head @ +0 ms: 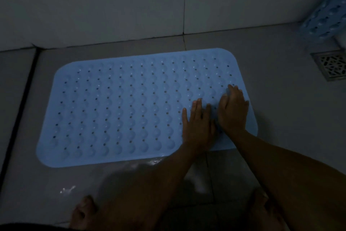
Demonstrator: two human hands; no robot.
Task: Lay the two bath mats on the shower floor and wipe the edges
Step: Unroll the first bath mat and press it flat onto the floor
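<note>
A light blue bath mat (119, 107) with rows of bumps and small holes lies flat on the grey tiled shower floor. My left hand (198, 124) presses flat on its right part, fingers straight. My right hand (233, 109) lies flat just beside it, near the mat's right edge. Neither hand holds anything. A second blue mat (325, 19) stands against the wall at the far right, partly cut off by the frame.
A square metal floor drain (331, 66) sits at the right, below the second mat. The white tiled wall (112, 6) runs along the back. A dark groove (24, 99) borders the floor on the left. Wet patches shine on the floor (67, 189) near my bare feet.
</note>
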